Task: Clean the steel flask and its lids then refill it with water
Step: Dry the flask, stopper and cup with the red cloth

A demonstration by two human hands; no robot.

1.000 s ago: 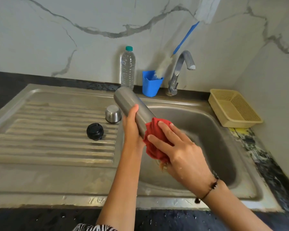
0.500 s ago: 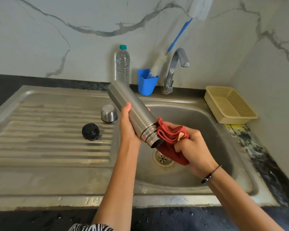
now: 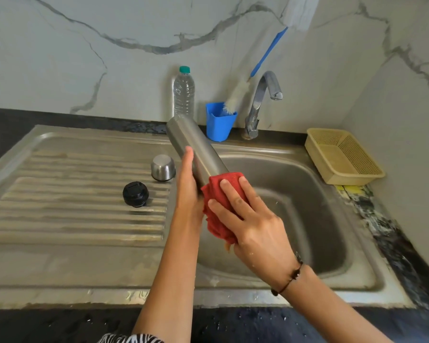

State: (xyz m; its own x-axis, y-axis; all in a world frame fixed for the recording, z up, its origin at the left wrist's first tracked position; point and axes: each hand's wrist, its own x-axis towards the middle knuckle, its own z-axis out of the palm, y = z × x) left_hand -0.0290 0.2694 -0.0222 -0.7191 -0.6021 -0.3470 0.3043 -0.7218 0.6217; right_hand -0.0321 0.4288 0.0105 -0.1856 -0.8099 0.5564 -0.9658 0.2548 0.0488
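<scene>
The flask (image 3: 196,147) is a plain brushed-steel cylinder, tilted at frame centre over the sink (image 3: 307,194), closed base toward the upper left. The left hand (image 3: 188,191) grips its lower half, thumb extended along the wall. The right hand (image 3: 248,219) presses a red cloth (image 3: 218,194) round the lower end, fingers spread and lightly curled. On the drainboard (image 3: 72,206), centre left, stand a steel cap (image 3: 163,167) and a black lid (image 3: 135,194), near each other but apart.
</scene>
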